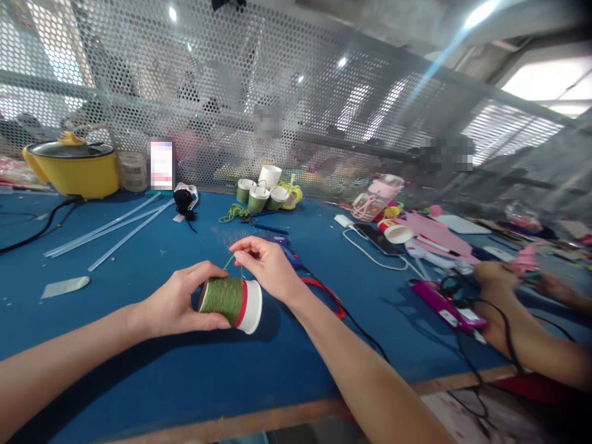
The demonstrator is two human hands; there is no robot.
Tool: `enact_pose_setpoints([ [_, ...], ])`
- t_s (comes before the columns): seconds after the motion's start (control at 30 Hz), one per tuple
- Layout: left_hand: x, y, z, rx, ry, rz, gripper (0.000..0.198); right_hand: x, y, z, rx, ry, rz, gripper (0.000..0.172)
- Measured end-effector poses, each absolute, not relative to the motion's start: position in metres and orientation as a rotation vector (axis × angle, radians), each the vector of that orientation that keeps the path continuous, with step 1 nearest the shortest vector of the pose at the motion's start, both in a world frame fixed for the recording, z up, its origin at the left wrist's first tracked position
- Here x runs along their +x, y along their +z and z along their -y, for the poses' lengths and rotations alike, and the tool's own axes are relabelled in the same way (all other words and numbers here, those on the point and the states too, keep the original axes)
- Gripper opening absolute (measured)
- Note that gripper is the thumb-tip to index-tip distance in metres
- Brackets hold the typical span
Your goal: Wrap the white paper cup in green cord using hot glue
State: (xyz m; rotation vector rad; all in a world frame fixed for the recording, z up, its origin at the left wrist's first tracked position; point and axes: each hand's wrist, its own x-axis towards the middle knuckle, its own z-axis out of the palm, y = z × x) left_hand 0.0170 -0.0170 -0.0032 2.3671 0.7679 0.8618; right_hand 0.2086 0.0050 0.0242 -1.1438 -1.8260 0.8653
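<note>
My left hand (180, 299) is wrapped round a paper cup (252, 307) lying on its side, its white rim toward the right. Green yarn (222, 296) covers most of the cup's wall, with a red band (241, 303) beside the white end. Above the cup, my right hand (263, 259) pinches a strand of the green yarn between thumb and fingertips. Two lengths of that strand run from the fingers down to the wound yarn. Behind my right hand lies a blue tool (287, 251), partly hidden by it, probably a glue gun.
Several yarn-wrapped cups (258, 198) stand at the back, near pliers (263, 227). Clear glue sticks (129, 234) and a yellow electric pot (76, 169) are at left. To the right are a phone (377, 239), a purple power strip (448, 305), cables and a co-worker's arm (522, 327).
</note>
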Motion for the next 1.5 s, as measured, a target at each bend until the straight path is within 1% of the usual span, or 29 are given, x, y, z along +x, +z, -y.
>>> enact_pose_setpoints([
  [0.47, 0.014, -0.012, 0.016, 2.488, 0.963, -0.649, 0.054, 0.206, 0.028, -0.001, -1.225, 1.040, 1.817, 0.010],
  [1.03, 0.015, -0.011, 0.015, 2.553, 0.991, -0.590, 0.049, 0.208, 0.026, 0.000, -1.256, 0.771, 2.021, 0.015],
  [1.5, 0.015, -0.011, 0.015, 2.522, 0.975, -0.611, 0.046, 0.207, 0.028, -0.001, -1.266, 0.784, 2.018, 0.012],
])
